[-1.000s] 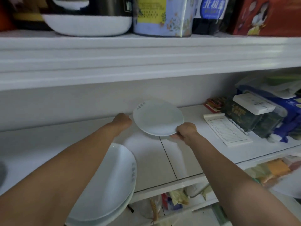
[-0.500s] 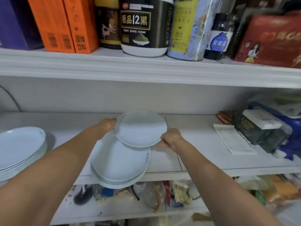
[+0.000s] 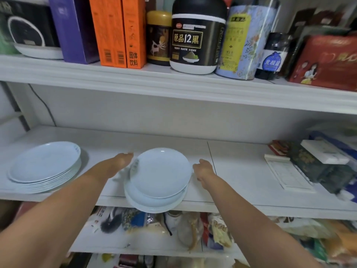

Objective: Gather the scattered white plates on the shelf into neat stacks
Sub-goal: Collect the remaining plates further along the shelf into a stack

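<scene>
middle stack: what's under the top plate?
Rims of larger white plates show beneath the top plate, jutting past the front edge of the shelf. Their centres and exact count are covered.

Single head-worn wide-angle view. Faces forward, tilted slightly down, roughly square-on to back wall (image 3: 173, 117). Middle shelf (image 3: 241, 171) fills frame centre, near, within arm's reach: left hand (image 3: 123, 159) and right hand (image 3: 202, 169) reach mid-frame from bottom corners. Upper shelf (image 3: 173, 84) across top, seen about level. Lower shelf (image 3: 92, 246) at bottom, seen from above. Straight edges bow toward borders; right edge blurred.
</scene>
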